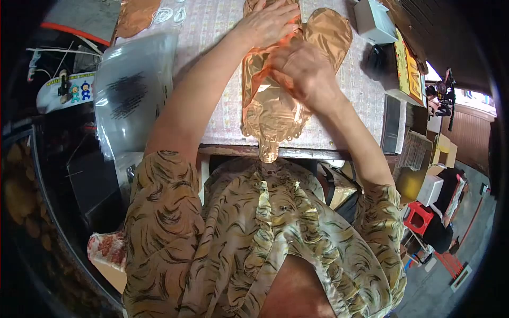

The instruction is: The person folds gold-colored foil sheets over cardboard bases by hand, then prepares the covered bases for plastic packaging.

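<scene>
A flat rose-gold foil balloon point(275, 114) lies on the table, its narrow tail hanging over the front edge. My left hand point(270, 24) rests on the upper part of the foil with its fingers stretched out. Just below it, my right hand point(305, 69) is curled over a creased, lifted fold of the foil; motion smears its fingers. A rounded lobe of the same shiny foil point(331, 37) spreads out to the right of my hands.
Clear plastic bags point(132, 95) hang over the table's left side. White string point(163, 15) and copper-coloured foil point(137, 17) lie at the far left. A white box point(375, 22) and a yellow box point(408, 69) stand on the right. A red stool point(419, 217) is on the floor.
</scene>
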The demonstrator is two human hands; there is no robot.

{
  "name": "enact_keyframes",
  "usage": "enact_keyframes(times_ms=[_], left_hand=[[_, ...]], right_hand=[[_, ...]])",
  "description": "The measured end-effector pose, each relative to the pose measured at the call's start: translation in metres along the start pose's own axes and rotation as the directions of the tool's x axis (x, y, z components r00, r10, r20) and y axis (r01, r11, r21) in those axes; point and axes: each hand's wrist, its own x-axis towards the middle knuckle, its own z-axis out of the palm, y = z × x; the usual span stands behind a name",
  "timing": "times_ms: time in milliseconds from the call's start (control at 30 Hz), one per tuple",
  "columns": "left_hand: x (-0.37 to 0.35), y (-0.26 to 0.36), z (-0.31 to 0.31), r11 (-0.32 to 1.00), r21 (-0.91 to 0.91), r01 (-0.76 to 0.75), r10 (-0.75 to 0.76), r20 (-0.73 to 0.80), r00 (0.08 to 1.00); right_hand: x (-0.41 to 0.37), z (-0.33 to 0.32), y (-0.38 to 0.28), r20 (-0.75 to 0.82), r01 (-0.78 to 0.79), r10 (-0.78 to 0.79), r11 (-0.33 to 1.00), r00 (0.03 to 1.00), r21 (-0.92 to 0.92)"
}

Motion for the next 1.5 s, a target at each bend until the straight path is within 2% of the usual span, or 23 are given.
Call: enact_keyframes(times_ms=[33, 67, 133, 267, 367, 433, 467, 533, 600, 633, 767, 833, 900, 1000, 1167, 1233, 1267, 1300, 1367, 1400, 1433, 1467, 1500], left_hand=[[-0.002, 0.002, 0.001, 0.985, 0.167, -0.035, 0.05, -0.089, 0.995], [0.0, 0.001, 0.0, 0.985, 0.166, -0.039, 0.053, -0.085, 0.995], [0.007, 0.0, -0.015, 0.992, -0.12, 0.043, -0.027, 0.128, 0.991], [0.006, -0.008, 0.003, 0.994, -0.108, -0.017, 0.019, 0.017, 1.0], [0.005, 0.002, -0.025, 0.994, -0.107, 0.008, 0.005, 0.119, 0.993], [0.006, 0.005, -0.03, 0.991, -0.118, 0.057, -0.033, 0.192, 0.981], [0.006, 0.002, -0.022, 0.991, -0.12, 0.056, -0.032, 0.191, 0.981], [0.008, -0.009, 0.003, 0.978, -0.207, -0.014, 0.008, -0.032, 0.999], [0.004, -0.006, 0.009, 0.991, -0.129, 0.02, -0.019, 0.009, 1.0], [0.003, -0.004, 0.005, 0.997, -0.046, 0.062, -0.059, 0.05, 0.997], [0.0, 0.001, -0.007, 0.996, -0.085, 0.03, -0.027, 0.032, 0.999], [0.002, 0.001, -0.009, 0.998, -0.066, 0.018, -0.015, 0.042, 0.999], [0.002, 0.001, -0.007, 0.998, -0.066, 0.019, -0.018, 0.027, 0.999], [0.002, 0.004, -0.012, 0.996, -0.082, 0.034, -0.031, 0.034, 0.999], [0.003, 0.006, -0.016, 0.996, -0.082, 0.04, -0.033, 0.083, 0.996], [0.003, 0.005, -0.015, 0.994, -0.091, 0.062, -0.054, 0.092, 0.994], [0.002, 0.006, -0.014, 0.995, -0.091, 0.05, -0.042, 0.089, 0.995], [0.002, 0.006, -0.014, 0.994, -0.097, 0.056, -0.047, 0.096, 0.994], [0.004, 0.004, -0.016, 0.993, -0.101, 0.054, -0.044, 0.094, 0.995], [0.004, 0.004, -0.016, 0.992, -0.11, 0.065, -0.054, 0.1, 0.993], [0.004, 0.004, -0.014, 0.99, -0.121, 0.076, -0.063, 0.11, 0.992], [0.005, 0.003, -0.012, 0.991, -0.111, 0.07, -0.058, 0.103, 0.993], [0.005, 0.003, -0.01, 0.992, -0.112, 0.059, -0.048, 0.101, 0.994]], right_hand=[[0.003, -0.002, -0.011, 0.057, 0.102, -0.115, 0.976, 0.992, 0.193], [0.005, -0.003, -0.02, 0.09, 0.184, -0.235, 0.905, 0.968, 0.383], [0.004, -0.001, -0.035, 0.138, 0.161, -0.234, 0.9, 0.962, 0.404], [-0.008, -0.001, -0.039, 0.251, 0.218, -0.334, 0.892, 0.909, 0.397], [-0.026, -0.003, -0.054, 0.324, 0.242, -0.363, 0.902, 0.874, 0.358], [-0.038, -0.009, -0.062, 0.35, 0.167, -0.34, 0.882, 0.873, 0.44], [-0.04, -0.012, -0.066, 0.361, 0.134, -0.343, 0.859, 0.867, 0.494], [-0.045, -0.013, -0.074, 0.37, 0.114, -0.343, 0.847, 0.863, 0.519], [-0.045, -0.024, -0.079, 0.384, 0.047, -0.36, 0.779, 0.85, 0.626], [-0.042, -0.03, -0.079, 0.381, 0.05, -0.353, 0.786, 0.855, 0.616], [-0.021, -0.026, -0.065, 0.229, 0.055, -0.178, 0.886, 0.957, 0.459], [-0.011, -0.019, -0.058, 0.208, -0.036, 0.0, 0.985, 0.978, 0.168], [-0.013, -0.007, -0.052, 0.211, -0.008, -0.008, 0.997, 0.978, 0.074], [-0.026, 0.003, -0.054, 0.31, -0.037, 0.008, 0.995, 0.951, 0.089], [-0.032, -0.008, -0.066, 0.244, 0.007, -0.047, 0.987, 0.969, 0.161], [-0.038, -0.007, -0.074, 0.325, 0.077, -0.222, 0.911, 0.919, 0.406], [-0.042, -0.008, -0.079, 0.171, 0.125, -0.23, 0.872, 0.958, 0.473], [-0.044, -0.011, -0.071, 0.167, 0.123, -0.222, 0.878, 0.961, 0.463], [-0.047, -0.024, -0.044, 0.264, -0.026, -0.144, 0.835, 0.954, 0.549], [-0.039, -0.034, -0.033, 0.256, -0.329, 0.233, 0.831, 0.938, 0.449], [-0.03, -0.042, -0.018, 0.206, -0.611, 0.579, 0.706, 0.789, 0.359], [-0.03, -0.031, 0.012, 0.127, -0.709, 0.697, 0.695, 0.705, 0.12], [-0.03, -0.017, 0.039, 0.015, -0.778, 0.784, 0.618, 0.62, -0.116]])
